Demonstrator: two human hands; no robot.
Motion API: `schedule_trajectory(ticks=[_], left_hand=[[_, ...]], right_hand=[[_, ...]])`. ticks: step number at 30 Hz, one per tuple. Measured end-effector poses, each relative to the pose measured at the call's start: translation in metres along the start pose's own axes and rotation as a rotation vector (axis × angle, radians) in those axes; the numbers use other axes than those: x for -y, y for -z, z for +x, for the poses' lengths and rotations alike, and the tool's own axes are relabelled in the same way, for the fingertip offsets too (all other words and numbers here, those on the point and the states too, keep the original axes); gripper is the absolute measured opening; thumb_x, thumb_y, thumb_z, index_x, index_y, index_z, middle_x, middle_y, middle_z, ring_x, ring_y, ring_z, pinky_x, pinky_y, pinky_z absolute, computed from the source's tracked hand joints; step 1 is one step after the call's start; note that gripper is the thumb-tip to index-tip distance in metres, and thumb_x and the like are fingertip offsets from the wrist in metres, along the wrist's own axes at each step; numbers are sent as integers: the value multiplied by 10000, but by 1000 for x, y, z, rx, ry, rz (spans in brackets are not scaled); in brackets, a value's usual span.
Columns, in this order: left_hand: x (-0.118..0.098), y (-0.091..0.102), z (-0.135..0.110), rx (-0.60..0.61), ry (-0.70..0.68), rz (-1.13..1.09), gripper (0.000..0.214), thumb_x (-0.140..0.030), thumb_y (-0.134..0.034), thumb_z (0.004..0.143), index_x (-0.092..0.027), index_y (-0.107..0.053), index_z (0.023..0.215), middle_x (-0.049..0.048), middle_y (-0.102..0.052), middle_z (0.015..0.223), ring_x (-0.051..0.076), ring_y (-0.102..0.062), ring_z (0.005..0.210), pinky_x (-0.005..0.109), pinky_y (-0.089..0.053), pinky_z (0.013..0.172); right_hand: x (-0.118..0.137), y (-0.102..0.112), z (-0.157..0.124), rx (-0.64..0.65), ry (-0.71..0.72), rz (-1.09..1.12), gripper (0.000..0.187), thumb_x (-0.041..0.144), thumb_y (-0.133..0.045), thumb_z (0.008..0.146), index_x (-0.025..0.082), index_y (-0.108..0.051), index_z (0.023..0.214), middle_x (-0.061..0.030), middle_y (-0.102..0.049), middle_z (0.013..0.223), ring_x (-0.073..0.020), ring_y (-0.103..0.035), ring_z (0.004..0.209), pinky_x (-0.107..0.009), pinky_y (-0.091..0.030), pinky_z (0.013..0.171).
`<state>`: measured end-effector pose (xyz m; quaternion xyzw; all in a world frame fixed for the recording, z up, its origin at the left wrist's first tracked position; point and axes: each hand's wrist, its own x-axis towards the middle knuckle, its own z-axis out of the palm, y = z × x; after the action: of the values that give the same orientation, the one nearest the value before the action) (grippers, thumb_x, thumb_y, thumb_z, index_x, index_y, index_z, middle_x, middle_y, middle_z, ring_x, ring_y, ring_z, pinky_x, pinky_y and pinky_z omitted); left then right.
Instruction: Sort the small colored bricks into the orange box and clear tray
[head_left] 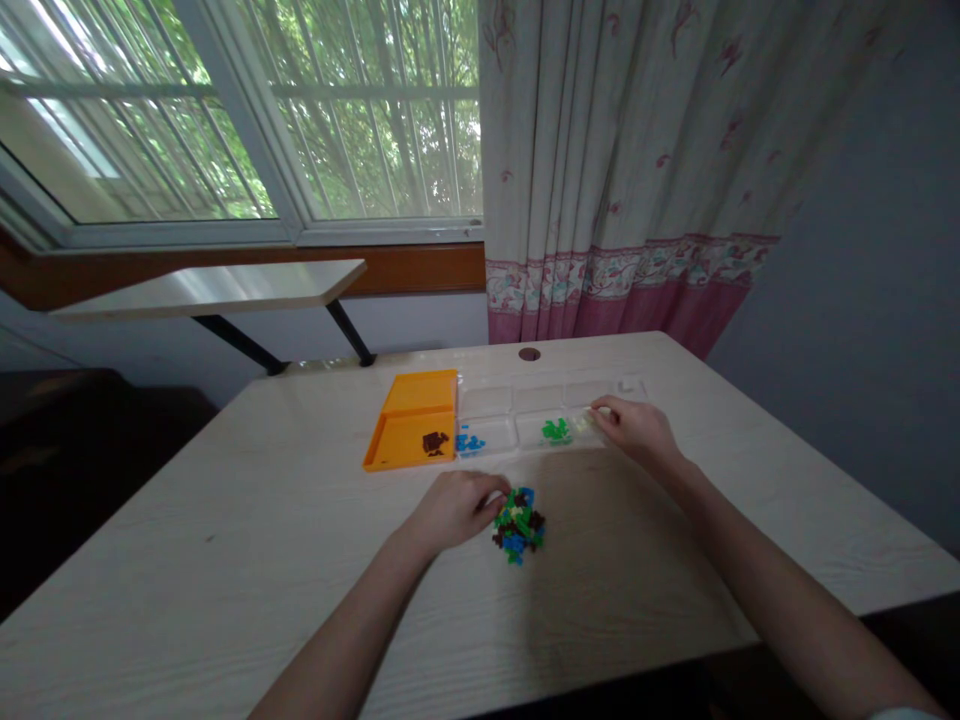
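Note:
A small pile of mixed green, blue, brown and yellow pieces [518, 526] lies on the pale wooden table [225, 560]. My left hand [454, 507] rests just left of the pile, fingers curled and touching its edge. My right hand [636, 427] reaches to the clear divided tray [547, 400], fingertips pinched over the compartment with pale yellow pieces [581, 424]. What the fingers hold is too small to name. Green pieces [556, 431] and blue pieces [469, 442] lie in other compartments. An orange lid [412, 420] holds brown pieces [434, 441].
A round cable hole [529, 354] sits near the table's far edge. Behind stand a window, a flowered curtain [622, 160] and a small side shelf [217, 288]. The table's right edge runs close to my right arm.

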<state>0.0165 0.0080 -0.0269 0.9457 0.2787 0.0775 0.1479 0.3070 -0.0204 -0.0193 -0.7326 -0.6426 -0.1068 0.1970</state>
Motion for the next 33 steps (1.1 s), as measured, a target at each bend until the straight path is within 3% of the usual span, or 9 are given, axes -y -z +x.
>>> schedule_trajectory(ticks=[6, 15, 19, 25, 33], left_hand=[[0, 0, 0, 20, 0, -1, 242, -267, -405, 844, -233, -607, 972, 12, -664, 773, 138, -600, 693, 213, -406, 629], [4, -5, 0, 13, -3, -5, 268, -234, -375, 856, -239, -602, 998, 17, -675, 882, 149, -617, 817, 223, -432, 718], [3, -4, -1, -15, 13, -6, 282, -213, -371, 850, -229, -597, 1018, 27, -676, 900, 153, -617, 817, 230, -434, 720], [0, -1, -1, -15, 35, 1, 248, -289, -423, 841, -232, -600, 1005, 24, -677, 817, 156, -613, 706, 232, -427, 636], [0, -6, 2, 0, 44, 5, 248, -257, -364, 867, -212, -592, 953, 36, -670, 841, 177, -617, 775, 248, -425, 668]], right_hand=[[-5, 3, 4, 151, -133, -81, 298, 391, -414, 827, 285, -633, 1001, -14, -678, 758, -184, -595, 659, -257, -380, 580], [9, -1, -2, 105, -85, 63, 272, 378, -438, 811, 264, -655, 928, 10, -636, 606, -152, -565, 563, -228, -327, 509], [29, -7, -14, 111, 115, 212, 249, 342, -464, 809, 225, -664, 900, 5, -635, 603, -127, -552, 527, -215, -342, 518], [66, -5, -35, 248, 411, 373, 210, 276, -458, 838, 228, -662, 845, 7, -652, 636, -118, -559, 525, -210, -364, 515], [76, -9, -41, 255, 520, 363, 166, 248, -503, 812, 223, -660, 859, 12, -652, 623, -116, -571, 538, -209, -368, 530]])
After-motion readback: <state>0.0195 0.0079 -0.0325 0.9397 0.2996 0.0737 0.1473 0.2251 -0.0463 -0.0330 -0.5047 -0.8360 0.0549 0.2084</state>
